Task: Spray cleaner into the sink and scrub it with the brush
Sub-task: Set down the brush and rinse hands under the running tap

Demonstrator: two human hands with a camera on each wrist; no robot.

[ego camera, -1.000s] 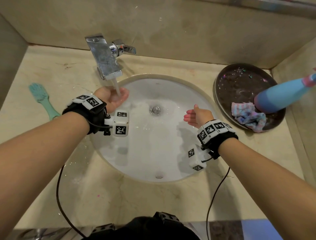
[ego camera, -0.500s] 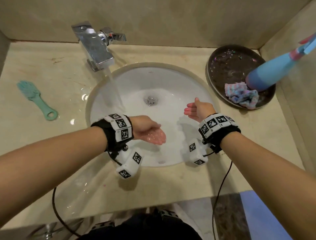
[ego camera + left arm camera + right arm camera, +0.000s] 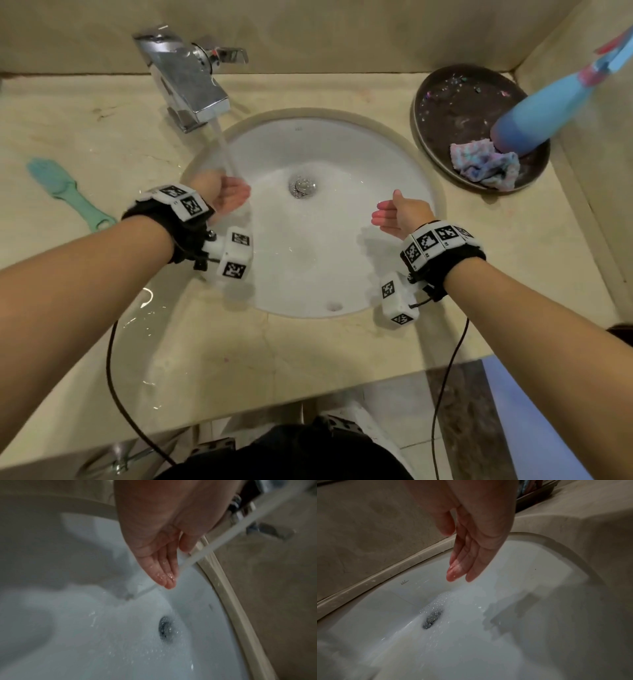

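The white round sink (image 3: 387, 164) is wet and foamy around its drain (image 3: 302, 186). Water runs from the chrome faucet (image 3: 186, 82) onto my left hand (image 3: 227, 195), which is open and empty at the bowl's left side; its wet fingers (image 3: 164, 573) point down beside the stream. My right hand (image 3: 394, 214) hovers open and empty over the bowl's right side, fingers (image 3: 462, 566) straight above the foam. The teal brush (image 3: 65, 188) lies on the counter at the left. The blue spray bottle (image 3: 555, 106) stands in the dark tray (image 3: 445, 102) at the back right.
A crumpled multicoloured cloth (image 3: 484, 164) lies in the tray beside the bottle. The beige stone counter (image 3: 239, 359) has water puddles at the front left. Walls close in behind and on the right. Cables hang from both wrists.
My left hand swung from the bowl's front back under the running water at the left. My right hand stayed in place. The view shifted slightly.
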